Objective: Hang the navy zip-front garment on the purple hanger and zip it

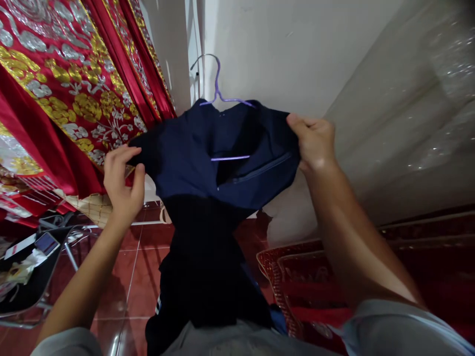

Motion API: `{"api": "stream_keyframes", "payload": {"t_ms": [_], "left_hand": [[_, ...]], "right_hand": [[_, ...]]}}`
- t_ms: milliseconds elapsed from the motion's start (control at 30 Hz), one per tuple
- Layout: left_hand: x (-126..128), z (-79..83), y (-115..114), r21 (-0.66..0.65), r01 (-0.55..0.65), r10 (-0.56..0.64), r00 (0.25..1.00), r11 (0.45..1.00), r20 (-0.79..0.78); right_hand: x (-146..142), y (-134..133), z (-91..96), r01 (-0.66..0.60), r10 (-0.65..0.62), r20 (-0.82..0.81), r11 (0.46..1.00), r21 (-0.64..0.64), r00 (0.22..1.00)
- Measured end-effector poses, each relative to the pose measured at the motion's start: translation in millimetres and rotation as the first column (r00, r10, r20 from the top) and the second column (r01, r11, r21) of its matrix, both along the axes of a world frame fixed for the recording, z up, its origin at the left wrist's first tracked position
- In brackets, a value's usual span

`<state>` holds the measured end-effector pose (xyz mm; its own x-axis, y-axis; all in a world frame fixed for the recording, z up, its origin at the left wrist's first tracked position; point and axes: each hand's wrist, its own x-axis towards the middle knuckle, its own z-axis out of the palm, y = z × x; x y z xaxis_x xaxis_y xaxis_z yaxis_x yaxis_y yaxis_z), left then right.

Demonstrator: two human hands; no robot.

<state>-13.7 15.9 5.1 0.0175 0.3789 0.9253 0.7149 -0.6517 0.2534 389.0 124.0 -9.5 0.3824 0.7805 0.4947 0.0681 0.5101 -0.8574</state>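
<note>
R hand (316, 142) grips navy garment (193, 168), L hand (123, 179) parted at sleeve (149, 148); phone scrn (47, 243) illegible.

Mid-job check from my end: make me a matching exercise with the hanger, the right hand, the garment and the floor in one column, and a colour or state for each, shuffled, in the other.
Column one
1. Hanger
2. Right hand
3. Garment
4. Floor

Column two
A. Gripping cloth at its edge
B. Red and tiled
C. Purple, apart from a metallic-looking hook tip
D. Dark blue in its upper part, with an open neck

Right pairs: 1-C; 2-A; 3-D; 4-B
</note>
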Motion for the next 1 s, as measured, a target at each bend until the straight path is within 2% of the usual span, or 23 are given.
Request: {"api": "stream_keyframes", "payload": {"t_ms": [67, 100, 133, 200, 267, 333, 433, 500, 567, 633, 667, 700, 733, 767, 800, 833, 900, 933, 967, 1000], "left_hand": [[7, -8.1, -6, 0.172, 0.017, 0.005, 0.992, 0.985, -0.123], [12, -11.7, -8, 0.17, 0.061, -0.027, 0.98, 0.984, -0.195], [18, -14.8, -9, 0.114, 0.111, -0.076, 0.959, 0.987, -0.274], [33, -19.8, -9, -0.114, 0.162, -0.194, 0.902, 0.98, -0.386], [49, -24.7, -5, -0.359, 0.131, -0.279, 0.872, 0.924, -0.402], [64, -31.6, 1, -0.52, 0.067, -0.309, 0.865, 0.851, -0.396], [78, -46.6, 14, -0.619, -0.089, -0.252, 0.861, 0.78, -0.441], [82, -57.1, 20, -0.649, -0.194, -0.192, 0.859, 0.735, -0.474], [84, -65.9, 20, -0.668, -0.257, -0.159, 0.854, 0.699, -0.495], [86, -73.0, 14, -0.668, -0.257, -0.164, 0.851, 0.699, -0.499], [87, -76.4, 9, -0.66, -0.228, -0.174, 0.857, 0.716, -0.485], [88, -80.2, 4, -0.647, -0.185, -0.183, 0.87, 0.739, -0.458], [91, -84.6, -2, -0.63, -0.128, -0.194, 0.888, 0.766, -0.416], [94, -89.7, -8, -0.607, -0.062, -0.2, 0.913, 0.792, -0.355], [98, -95.5, -14, -0.58, 0.005, -0.201, 0.94, 0.815, -0.275], [104, -101.9, -20, -0.548, 0.069, -0.195, 0.965, 0.833, -0.174], [117, -115.0, -32, -0.495, 0.182, -0.169, 0.983, 0.849, 0.072], [124, -120.8, -38, -0.477, 0.236, -0.152, 0.966, 0.847, 0.208], [131, -125.3, -43, -0.463, 0.29, -0.133, 0.931, 0.838, 0.341], [136, -128.1, -47, -0.448, 0.346, -0.12, 0.88, 0.824, 0.46]], "right_hand": [[-5, 1, 10.9, -0.024, 0.027, -0.13, 0.999, 0.025, 0.991], [-10, 1, 16.3, -0.03, 0.035, -0.174, 0.999, 0.034, 0.984], [-16, 1, 21.3, -0.032, 0.038, -0.195, 0.999, 0.034, 0.98], [-28, -1, 29.2, -0.051, 0.047, -0.213, 0.999, -0.016, 0.976], [-37, -6, 33.1, -0.085, 0.063, -0.199, 0.991, -0.101, 0.978], [-40, -13, 32.8, -0.116, 0.091, -0.173, 0.983, -0.142, 0.981], [-33, -20, 26.6, -0.154, 0.129, -0.159, 0.976, -0.152, 0.979], [-23, -16, 20.4, -0.19, 0.163, -0.142, 0.96, -0.207, 0.976], [-12, -6, 14.4, -0.13, 0.115, -0.074, 0.96, -0.247, 0.991], [-3, 2, 9.7, 0.08, -0.068, 0.062, 0.975, -0.208, 0.996], [0, 2, 7.8, 0.209, -0.19, 0.132, 0.966, -0.152, 0.973], [1, -3, 6.1, 0.308, -0.29, 0.173, 0.947, -0.091, 0.941], [-1, -12, 4.0, 0.351, -0.34, 0.177, 0.936, -0.036, 0.924], [-6, -26, 1.1, 0.338, -0.336, 0.15, 0.941, 0.012, 0.93], [-13, -45, -3.5, 0.284, -0.287, 0.091, 0.958, 0.042, 0.954], [-24, -66, -10.1, 0.18, -0.182, 0.031, 0.981, 0.069, 0.983], [-51, -110, -30.5, 0.036, -0.032, -0.041, 0.994, 0.106, 0.999], [-67, -129, -43.8, 0.01, -0.004, -0.072, 0.996, 0.086, 0.997], [-83, -144, -58.2, -0.048, 0.049, -0.09, 0.999, 0.01, 0.995], [-97, -154, -72.5, -0.157, 0.147, -0.091, 0.982, -0.108, 0.985]]}}
